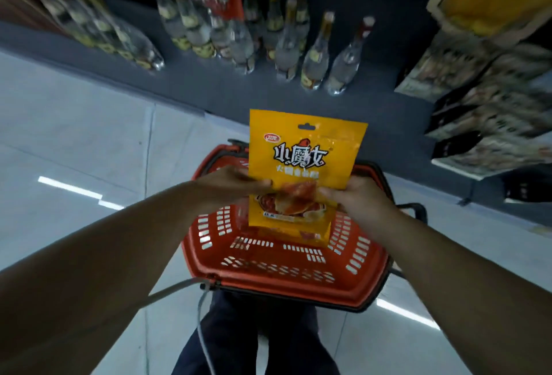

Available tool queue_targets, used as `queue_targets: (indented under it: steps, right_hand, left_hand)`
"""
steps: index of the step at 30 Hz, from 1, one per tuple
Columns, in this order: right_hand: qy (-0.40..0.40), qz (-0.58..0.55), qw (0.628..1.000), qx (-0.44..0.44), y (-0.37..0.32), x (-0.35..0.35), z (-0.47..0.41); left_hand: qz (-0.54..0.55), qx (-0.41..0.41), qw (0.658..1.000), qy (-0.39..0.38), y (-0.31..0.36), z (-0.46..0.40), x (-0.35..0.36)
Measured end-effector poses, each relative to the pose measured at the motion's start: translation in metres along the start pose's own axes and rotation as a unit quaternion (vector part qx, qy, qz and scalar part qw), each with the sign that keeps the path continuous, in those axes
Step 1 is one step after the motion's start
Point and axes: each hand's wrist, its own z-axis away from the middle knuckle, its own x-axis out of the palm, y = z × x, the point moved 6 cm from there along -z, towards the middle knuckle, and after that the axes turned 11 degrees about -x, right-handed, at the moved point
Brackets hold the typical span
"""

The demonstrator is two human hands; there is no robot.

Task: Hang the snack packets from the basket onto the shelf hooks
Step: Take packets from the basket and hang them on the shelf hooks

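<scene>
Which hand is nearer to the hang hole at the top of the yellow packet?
Right, slightly. The right hand pinches the yellow packet at its right edge, below the hang hole; the left hand grips the left edge, farther across.

Yellow packet [304, 165] (red basket [283, 270] below)

Left hand [230, 186] and right hand [355, 195] pinch yellow snack packet [304, 165] upright above red basket [268, 282].

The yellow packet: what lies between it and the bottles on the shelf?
In the head view, only bare dark shelf base lies between the packet and the bottles; nothing stands there.
</scene>
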Motion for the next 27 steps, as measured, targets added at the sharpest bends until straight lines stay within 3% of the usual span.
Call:
queue_targets:
  steps: [10, 19, 27]
  right_hand:
    - [0.095, -0.021, 0.987, -0.125, -0.215, -0.078, 0.094]
    - [0.156, 0.001, 0.958, -0.239, -0.401, -0.128, 0.212]
    - [0.217, 0.011, 0.927, -0.306, -0.52, -0.16, 0.3]
  left_hand:
    - [-0.105, 0.115, 0.986, 0.059, 0.194, 0.194, 0.005]
    - [-0.178, 0.234, 0.955, 0.034, 0.336, 0.37, 0.021]
    - [-0.231, 0.313, 0.921, 0.025, 0.426, 0.488, 0.039]
